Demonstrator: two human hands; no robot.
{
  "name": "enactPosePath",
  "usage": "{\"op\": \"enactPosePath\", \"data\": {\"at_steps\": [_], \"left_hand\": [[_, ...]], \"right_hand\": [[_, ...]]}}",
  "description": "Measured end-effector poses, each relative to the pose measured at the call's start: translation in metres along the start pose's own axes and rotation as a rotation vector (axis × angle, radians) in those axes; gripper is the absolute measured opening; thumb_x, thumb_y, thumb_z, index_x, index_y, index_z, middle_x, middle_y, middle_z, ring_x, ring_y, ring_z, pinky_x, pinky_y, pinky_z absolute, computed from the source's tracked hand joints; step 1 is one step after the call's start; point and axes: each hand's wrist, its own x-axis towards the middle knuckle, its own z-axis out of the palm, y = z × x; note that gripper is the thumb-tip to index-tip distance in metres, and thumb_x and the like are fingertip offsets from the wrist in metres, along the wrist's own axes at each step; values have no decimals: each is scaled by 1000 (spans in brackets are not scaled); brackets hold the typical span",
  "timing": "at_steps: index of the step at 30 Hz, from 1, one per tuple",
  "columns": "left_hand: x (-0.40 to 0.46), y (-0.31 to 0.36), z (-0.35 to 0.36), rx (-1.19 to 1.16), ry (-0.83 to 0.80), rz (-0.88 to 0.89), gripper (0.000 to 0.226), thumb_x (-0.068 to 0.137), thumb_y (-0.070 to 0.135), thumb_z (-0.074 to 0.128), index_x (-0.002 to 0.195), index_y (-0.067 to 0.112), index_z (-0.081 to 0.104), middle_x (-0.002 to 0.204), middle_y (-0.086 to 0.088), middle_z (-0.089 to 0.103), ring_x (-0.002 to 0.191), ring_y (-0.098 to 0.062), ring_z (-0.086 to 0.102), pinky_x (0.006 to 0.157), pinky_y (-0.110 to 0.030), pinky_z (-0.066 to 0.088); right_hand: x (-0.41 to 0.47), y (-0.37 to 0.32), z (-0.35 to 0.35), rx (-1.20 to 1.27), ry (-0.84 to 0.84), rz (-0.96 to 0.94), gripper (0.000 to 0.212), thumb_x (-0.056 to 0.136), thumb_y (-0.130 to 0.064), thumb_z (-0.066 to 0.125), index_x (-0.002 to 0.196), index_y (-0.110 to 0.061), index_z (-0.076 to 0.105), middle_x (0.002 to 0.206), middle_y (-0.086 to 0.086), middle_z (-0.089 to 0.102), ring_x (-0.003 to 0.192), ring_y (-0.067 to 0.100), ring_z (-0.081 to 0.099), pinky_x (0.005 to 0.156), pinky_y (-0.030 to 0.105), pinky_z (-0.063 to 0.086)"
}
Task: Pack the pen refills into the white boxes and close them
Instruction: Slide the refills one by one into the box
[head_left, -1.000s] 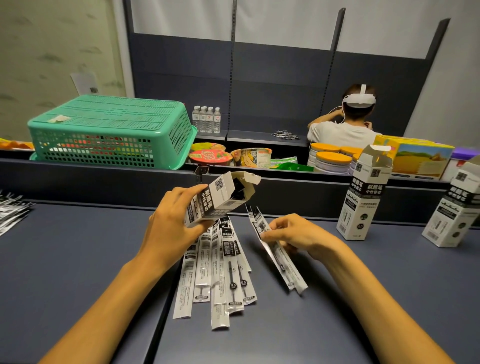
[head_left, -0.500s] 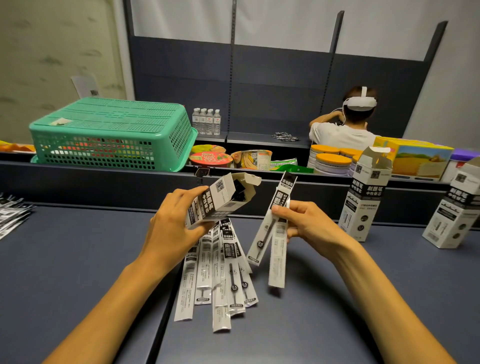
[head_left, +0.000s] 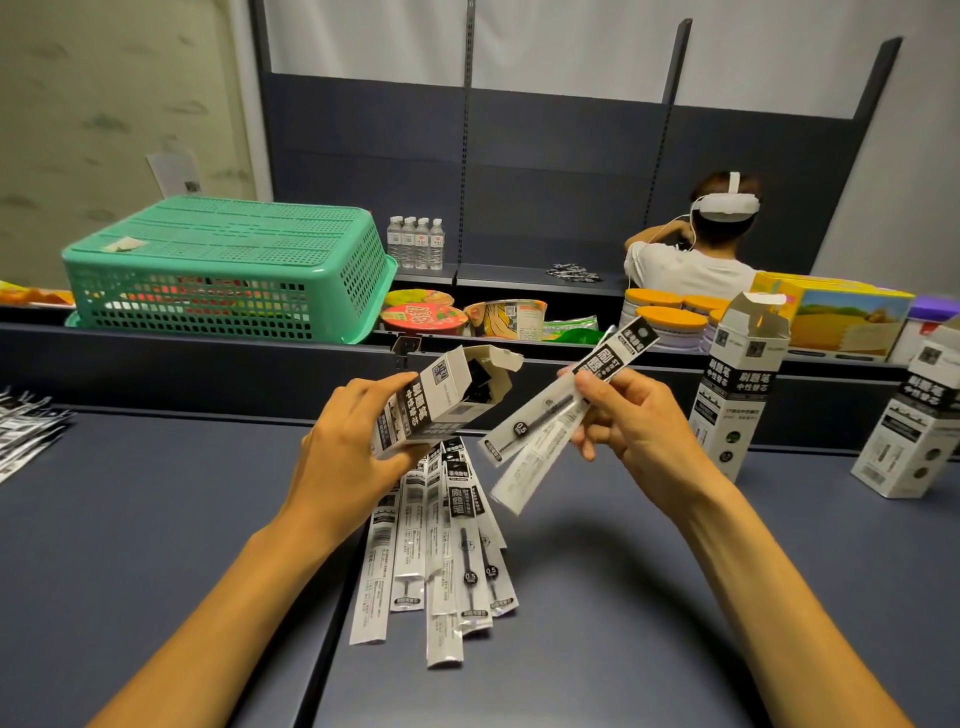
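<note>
- Only one view is given: a wide-angle camera worn on the person's head, so no part of the scene is shared with a second view.
- It looks forward and down over the dark table (head_left: 156, 545), with both forearms reaching in from the bottom edge.
- The table's near part lies close beneath the lens; beyond the table's far edge stand a green basket (head_left: 223, 270) and the shelving wall (head_left: 571, 182).
- Straight lines bend toward the picture's edges.
</note>
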Motion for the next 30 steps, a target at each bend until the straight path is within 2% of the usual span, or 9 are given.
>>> {"op": "enactPosePath", "data": {"at_steps": [4,9,15,20,24,26,30], "left_hand": [[0,-1,1,0,-2,0,72,74,25,82,136,30,46,115,5,57,104,-12,52,76,-40,55],[0,-2,1,7,-4,3,72,74,24,82,136,28,47,114,5,57,104,-11,51,76,-37,54],[0,-3,2,17,-14,8,72,74,26,82,136,30,46,114,6,57,104,-13,52,77,-39,54],[-1,-1,1,22,-13,11,73,73,24,83,135,30,47,113,6,57,103,-13,52,76,-37,54],[-1,0,1,25,-13,17,73,73,23,83,136,30,46,112,5,57,102,-11,51,74,-36,54],[-2,1,1,24,-17,18,72,73,24,83,136,29,47,112,6,56,102,-11,50,74,-36,54],[-1,1,1,24,-18,19,72,74,23,82,136,28,47,112,5,56,102,-12,52,75,-36,55]], "right_hand": [[0,-4,3,76,94,-134,27,82,-27,63,98,-4,68,86,13,73,65,19,66,55,24,55],[-2,-9,8,111,200,-238,37,74,-35,69,95,-4,68,87,10,75,71,21,72,67,29,59],[-1,-10,11,106,298,-319,15,88,-22,61,93,-11,70,91,7,76,74,23,73,68,27,59],[0,-3,20,1,237,-324,14,92,-15,60,96,-8,71,87,7,77,75,25,74,67,28,59],[-1,9,29,-117,79,-294,15,93,-6,60,102,-9,71,81,7,76,76,23,74,68,30,60],[-1,15,34,-205,25,-261,12,90,-12,62,98,-13,71,78,7,74,71,21,72,66,32,60],[1,15,36,-309,103,-259,12,85,-27,68,81,-16,71,68,9,70,59,23,66,62,33,58]]}}
